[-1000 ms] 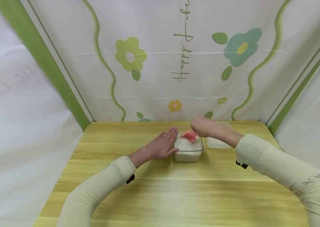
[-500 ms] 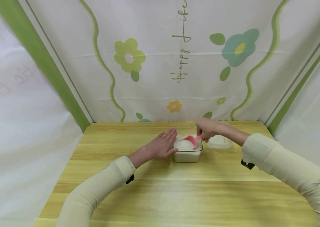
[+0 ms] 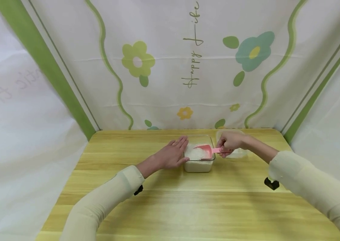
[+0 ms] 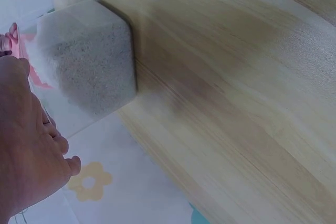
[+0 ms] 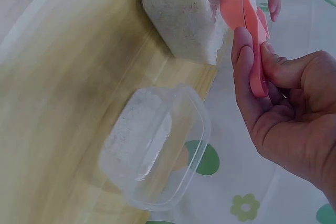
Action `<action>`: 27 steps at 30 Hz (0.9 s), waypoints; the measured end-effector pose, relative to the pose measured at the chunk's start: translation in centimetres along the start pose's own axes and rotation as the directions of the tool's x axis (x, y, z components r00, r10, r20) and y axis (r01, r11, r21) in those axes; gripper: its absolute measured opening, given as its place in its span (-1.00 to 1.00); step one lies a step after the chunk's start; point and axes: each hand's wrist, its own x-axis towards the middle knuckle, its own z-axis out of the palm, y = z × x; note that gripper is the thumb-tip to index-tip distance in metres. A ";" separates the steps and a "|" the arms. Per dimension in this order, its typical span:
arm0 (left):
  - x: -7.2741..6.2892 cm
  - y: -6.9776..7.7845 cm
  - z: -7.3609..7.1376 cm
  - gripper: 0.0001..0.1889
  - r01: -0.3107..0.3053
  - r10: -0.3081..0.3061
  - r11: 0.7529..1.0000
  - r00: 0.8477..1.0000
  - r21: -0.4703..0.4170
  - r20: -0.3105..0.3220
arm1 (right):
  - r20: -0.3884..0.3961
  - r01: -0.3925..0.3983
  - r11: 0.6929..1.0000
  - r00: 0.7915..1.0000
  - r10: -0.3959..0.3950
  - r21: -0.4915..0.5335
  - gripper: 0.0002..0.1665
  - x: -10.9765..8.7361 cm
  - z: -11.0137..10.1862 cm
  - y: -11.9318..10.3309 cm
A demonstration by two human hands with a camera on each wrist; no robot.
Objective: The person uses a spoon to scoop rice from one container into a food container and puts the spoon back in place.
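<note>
While right hand [image 3: 231, 140] grips scoop [image 3: 207, 152], tabletop [image 3: 185, 207] gleams; flowered curtain [image 3: 164, 83] behind.

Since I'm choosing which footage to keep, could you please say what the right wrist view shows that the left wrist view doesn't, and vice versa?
Only the right wrist view shows the clear tub with its white layer and the green flower. Only the left wrist view shows the pale-centred yellow-orange flower. Both partly show the white-filled container, pink scoop, table, left hand and right hand.
</note>
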 end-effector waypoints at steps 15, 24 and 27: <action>-0.1 0.1 -0.1 -0.16 0.000 0.000 1.000 1.000 0.007 0.013 | -0.033 0.044 0.972 0.999 -0.037 0.230 -0.65 -1.0 0.2 3.1; 0.1 0.0 -0.1 -0.16 0.009 -0.009 1.000 1.000 0.006 0.016 | -0.057 0.065 0.951 0.997 -0.050 0.303 -0.62 -1.2 0.0 3.3; 0.1 0.0 -0.1 -0.16 0.006 -0.006 1.000 1.000 0.009 0.018 | -0.062 0.069 0.945 0.997 -0.052 0.318 -0.62 -1.2 -0.1 3.5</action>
